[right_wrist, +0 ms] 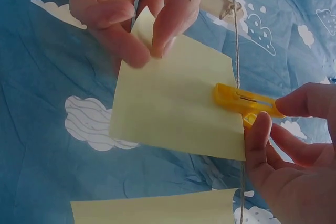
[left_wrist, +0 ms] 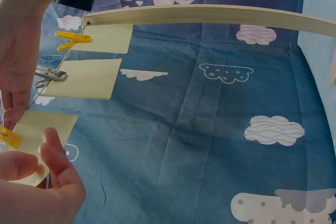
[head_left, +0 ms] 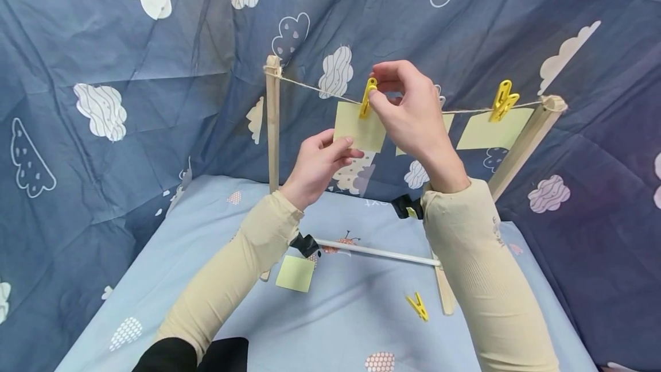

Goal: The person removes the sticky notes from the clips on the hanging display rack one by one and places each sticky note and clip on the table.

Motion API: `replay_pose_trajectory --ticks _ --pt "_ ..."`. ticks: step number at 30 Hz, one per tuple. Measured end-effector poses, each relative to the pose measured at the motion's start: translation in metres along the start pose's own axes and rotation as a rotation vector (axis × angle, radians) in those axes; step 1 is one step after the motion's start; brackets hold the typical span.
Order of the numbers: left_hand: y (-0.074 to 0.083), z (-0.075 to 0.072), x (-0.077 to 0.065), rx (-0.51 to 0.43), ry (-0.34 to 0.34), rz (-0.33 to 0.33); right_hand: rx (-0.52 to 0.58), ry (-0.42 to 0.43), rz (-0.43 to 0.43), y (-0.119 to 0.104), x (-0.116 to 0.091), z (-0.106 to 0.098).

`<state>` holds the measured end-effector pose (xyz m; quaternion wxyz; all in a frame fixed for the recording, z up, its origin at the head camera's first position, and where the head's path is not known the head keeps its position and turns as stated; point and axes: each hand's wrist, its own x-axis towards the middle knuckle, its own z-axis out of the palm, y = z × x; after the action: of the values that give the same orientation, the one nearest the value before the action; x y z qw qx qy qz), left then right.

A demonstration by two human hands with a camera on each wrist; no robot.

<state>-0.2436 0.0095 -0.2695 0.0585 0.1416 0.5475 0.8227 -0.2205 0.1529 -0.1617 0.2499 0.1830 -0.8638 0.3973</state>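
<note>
A pale yellow paper note hangs at the string between two wooden posts. My left hand pinches its lower left corner between thumb and fingers. With thumb and fingertips, my right hand grips the handle end of a yellow clothespin, whose jaws lie over the note's top edge at the string. Beside it, a second note hangs from a grey clothespin; the right hand mostly hides that note in the head view. Farther right, a yellow clothespin holds a third note.
The left post and right post stand on a light blue cloth. A white rod runs low between them. On the cloth lie another note and a loose yellow clothespin. Dark blue cloud-print fabric rises behind.
</note>
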Motion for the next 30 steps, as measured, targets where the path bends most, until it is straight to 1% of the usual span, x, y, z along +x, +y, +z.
replay_pose_trajectory --ticks 4,11,20,30 --pt "0.0001 -0.0001 -0.0011 0.016 -0.003 0.023 -0.006 -0.001 0.002 0.0002 0.0004 -0.0013" --pt "0.0003 0.0006 -0.0031 0.044 -0.041 0.061 0.01 -0.005 0.022 -0.0009 0.0006 -0.003" --pt "-0.0011 -0.0004 -0.0031 0.062 -0.012 0.07 0.075 0.012 0.027 0.0023 0.0031 -0.0013" --pt "-0.0027 -0.0005 -0.0033 0.075 -0.008 0.078 0.118 0.047 0.013 0.0057 0.0021 0.0004"
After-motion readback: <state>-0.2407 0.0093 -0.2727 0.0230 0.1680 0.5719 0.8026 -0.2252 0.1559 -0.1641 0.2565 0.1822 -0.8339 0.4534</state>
